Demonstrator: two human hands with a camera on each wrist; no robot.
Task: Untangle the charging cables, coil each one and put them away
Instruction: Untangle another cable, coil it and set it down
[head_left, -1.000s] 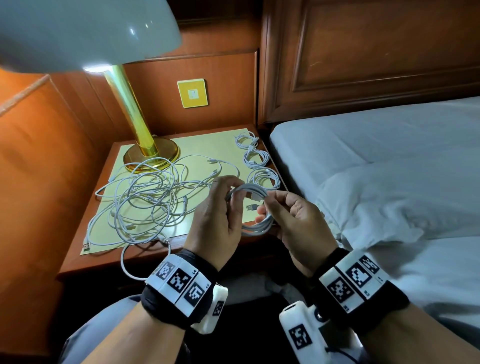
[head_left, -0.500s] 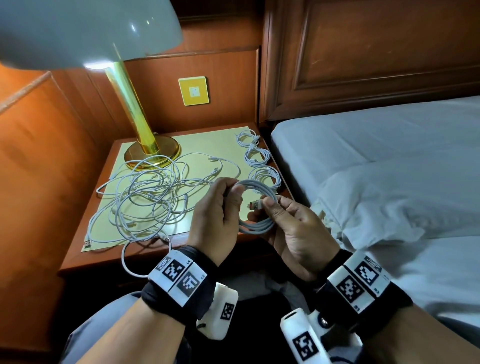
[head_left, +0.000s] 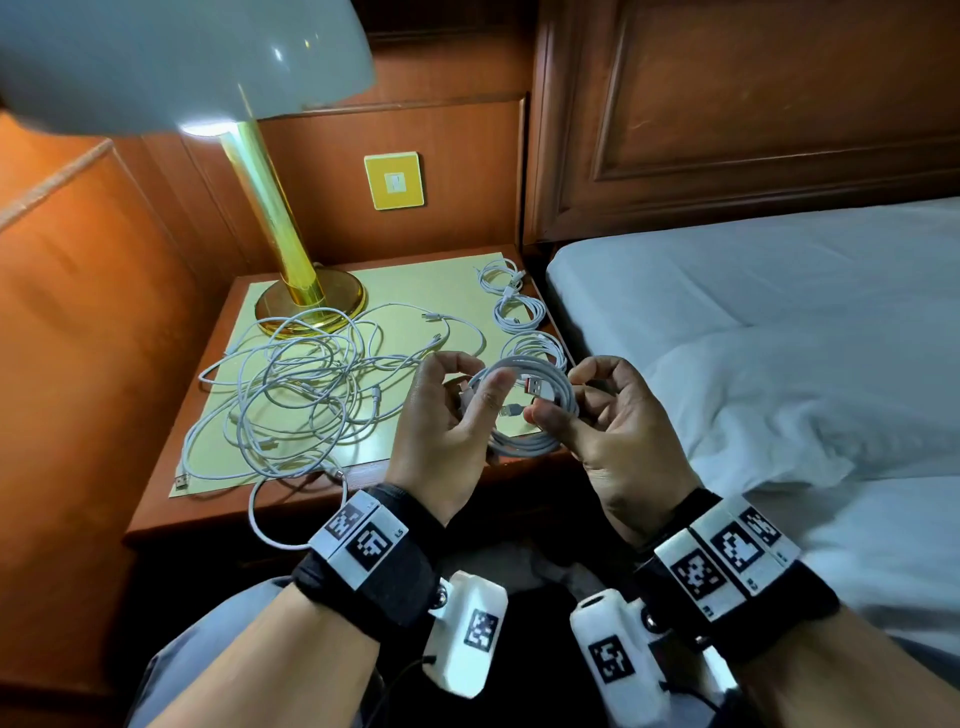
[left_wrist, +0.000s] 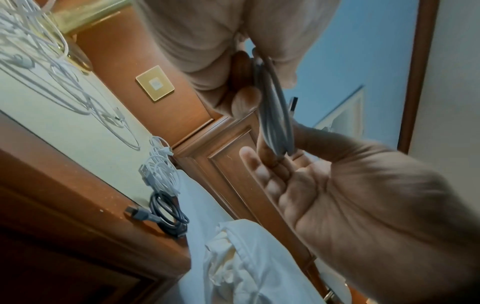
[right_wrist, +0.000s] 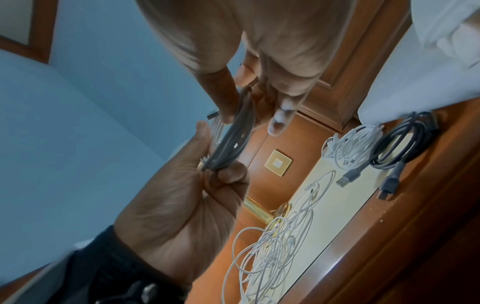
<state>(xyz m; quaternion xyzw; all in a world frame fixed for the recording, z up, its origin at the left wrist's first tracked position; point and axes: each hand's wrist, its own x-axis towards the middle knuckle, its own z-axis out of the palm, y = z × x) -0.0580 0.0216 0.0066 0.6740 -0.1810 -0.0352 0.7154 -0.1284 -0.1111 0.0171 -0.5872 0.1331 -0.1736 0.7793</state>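
Wooden nightstand (head_left: 363, 499), both hands' grips, left hand (head_left: 447, 431), right hand (head_left: 608, 431), clasping round white cable coil (head_left: 540, 405)

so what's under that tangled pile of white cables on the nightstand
The tangled cables lie on a pale yellow mat covering most of the nightstand top. One loop hangs past the front edge. The lamp base stands on the mat behind them.

Wood-panelled walls (head_left: 457, 156) are seen at 12 o'clock, with a yellow switch plate (head_left: 394, 180) set into them. A brass lamp (head_left: 275, 218) with a lit white shade is stood at 10 o'clock on the wooden bench (head_left: 208, 499). A white-sheeted bed (head_left: 753, 322) is seen at 3 o'clock, under a carved headboard (head_left: 753, 104).
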